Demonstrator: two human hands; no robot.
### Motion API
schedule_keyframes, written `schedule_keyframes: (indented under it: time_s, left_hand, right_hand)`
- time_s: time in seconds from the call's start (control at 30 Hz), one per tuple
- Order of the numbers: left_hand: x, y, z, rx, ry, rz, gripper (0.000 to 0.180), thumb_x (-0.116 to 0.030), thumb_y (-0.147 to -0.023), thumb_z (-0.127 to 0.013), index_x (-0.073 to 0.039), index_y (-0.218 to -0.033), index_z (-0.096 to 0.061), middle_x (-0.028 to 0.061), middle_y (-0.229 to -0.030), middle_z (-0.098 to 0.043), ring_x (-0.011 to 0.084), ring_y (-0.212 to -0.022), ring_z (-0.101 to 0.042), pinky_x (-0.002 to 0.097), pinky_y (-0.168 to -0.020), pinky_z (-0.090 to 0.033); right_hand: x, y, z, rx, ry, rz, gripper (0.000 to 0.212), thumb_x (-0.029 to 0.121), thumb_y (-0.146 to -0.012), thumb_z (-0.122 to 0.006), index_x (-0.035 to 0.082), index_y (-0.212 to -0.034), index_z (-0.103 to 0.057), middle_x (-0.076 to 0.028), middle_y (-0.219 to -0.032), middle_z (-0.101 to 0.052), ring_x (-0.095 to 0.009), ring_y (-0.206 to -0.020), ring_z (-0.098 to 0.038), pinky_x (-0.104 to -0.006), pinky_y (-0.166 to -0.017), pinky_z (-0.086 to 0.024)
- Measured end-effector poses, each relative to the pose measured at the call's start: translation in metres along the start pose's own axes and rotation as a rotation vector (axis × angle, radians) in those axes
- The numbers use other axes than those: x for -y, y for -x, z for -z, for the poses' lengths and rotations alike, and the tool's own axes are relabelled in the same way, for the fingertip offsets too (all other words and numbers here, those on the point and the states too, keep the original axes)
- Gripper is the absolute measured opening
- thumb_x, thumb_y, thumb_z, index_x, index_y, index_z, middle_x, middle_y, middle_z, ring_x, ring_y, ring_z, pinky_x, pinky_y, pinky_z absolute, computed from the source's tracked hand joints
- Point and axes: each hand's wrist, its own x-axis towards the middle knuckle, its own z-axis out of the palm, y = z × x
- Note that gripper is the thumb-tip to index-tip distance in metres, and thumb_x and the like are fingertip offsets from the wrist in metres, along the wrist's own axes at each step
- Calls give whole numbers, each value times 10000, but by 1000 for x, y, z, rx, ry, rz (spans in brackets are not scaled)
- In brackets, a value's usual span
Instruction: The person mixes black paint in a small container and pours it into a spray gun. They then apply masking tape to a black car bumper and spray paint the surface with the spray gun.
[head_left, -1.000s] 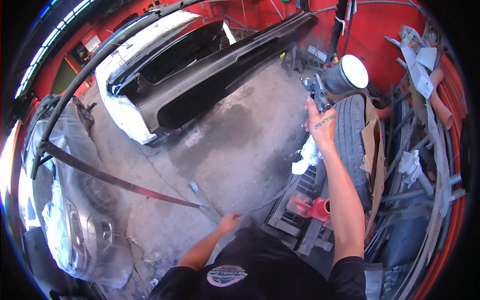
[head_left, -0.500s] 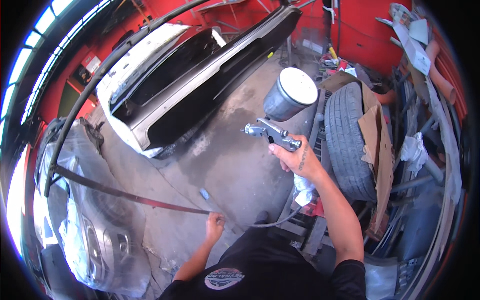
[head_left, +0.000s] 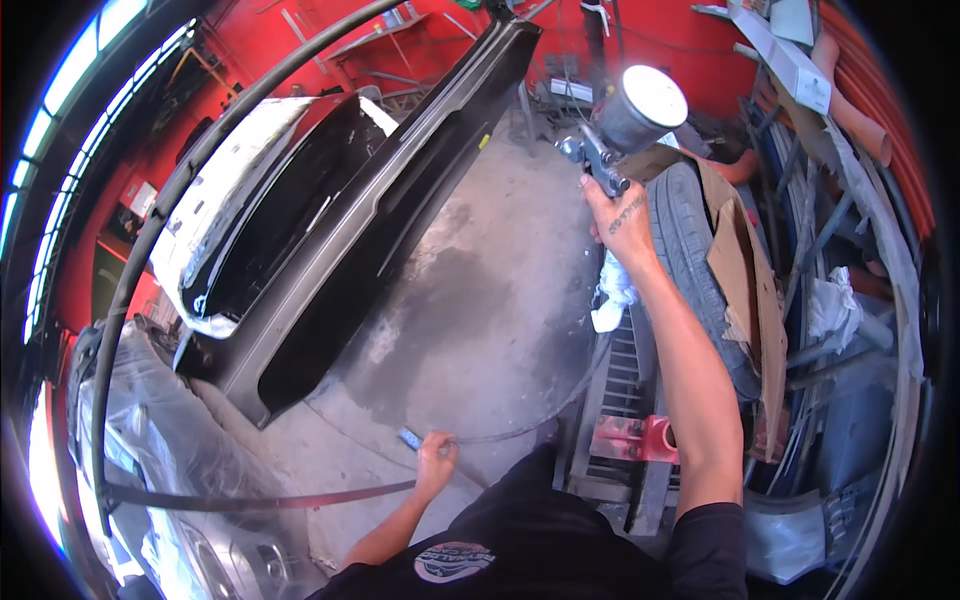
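My right hand [head_left: 622, 222] grips a spray gun [head_left: 600, 165] by its handle, raised ahead at the right. A grey paint cup with a white lid [head_left: 650, 100] tops the gun. White cloth [head_left: 614, 290] hangs below that hand. My left hand [head_left: 436, 465], low in the middle, is closed around a dark hose [head_left: 530, 428] that curves up toward the gun; a dark reddish bar [head_left: 300, 502] meets the hand's other side. Ahead on the left, a long black and grey car panel [head_left: 340, 235] is held slanted above the floor, apart from the gun.
A tyre [head_left: 685, 240] with torn cardboard [head_left: 745, 280] stands beside my right arm. Pipes and scrap pack the right side. A curved metal tube [head_left: 180, 180] arches at left, near a plastic-covered car part [head_left: 190, 450]. A red metal piece [head_left: 635, 438] lies by a grate.
The spray gun and my right hand have moved up and slightly right. My view has shifted, so the panel appears lower and farther left. My left hand stays closed low in the middle.
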Motion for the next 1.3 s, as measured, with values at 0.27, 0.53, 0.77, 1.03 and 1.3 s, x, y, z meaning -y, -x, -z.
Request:
schedule_keyframes:
  time_s: [0.27,0.53,0.77,1.03,1.3]
  left_hand:
    - [26,-57,7,101,-22,-8,204,57,-812,-701,0,-1007,-720,181,-1033,-696,337,-939,-694,404,-856,-555]
    - [20,-72,-1,174,22,-64,238,61,-786,-697,-1,-1013,-732,199,-1045,-695,383,-1003,-680,427,-898,-548]
    - [-3,-75,1,168,15,-18,239,41,-833,-705,7,-1068,-735,199,-1094,-702,359,-988,-700,402,-899,-551]
    - [0,-71,5,165,0,26,252,43,-824,-710,4,-1072,-736,187,-1086,-712,327,-987,-707,382,-872,-559]
    - [-2,-68,-3,258,-115,0,208,0,-844,-713,-28,-1045,-759,185,-1090,-727,360,-1054,-700,410,-949,-545]
  right_hand:
    - [11,11,-6,137,-84,-132,312,280,-977,-698,-31,-1001,-697,-46,-641,-569,-123,-537,-538,-353,-537,-446]
    - [7,6,7,351,-154,-204,323,314,-951,-737,-6,-975,-706,-30,-659,-607,-119,-498,-581,-321,-492,-463]
    - [-14,-57,2,43,-116,-92,342,305,-969,-722,-17,-861,-685,-21,-609,-578,-123,-489,-571,-339,-487,-451]
    - [-6,-31,12,131,-152,-207,350,327,-958,-735,-20,-938,-695,-2,-619,-573,-119,-511,-567,-325,-506,-451]
    - [-20,-14,28,422,-267,-215,347,336,-953,-738,-2,-912,-672,-33,-663,-609,-117,-488,-573,-293,-468,-462]
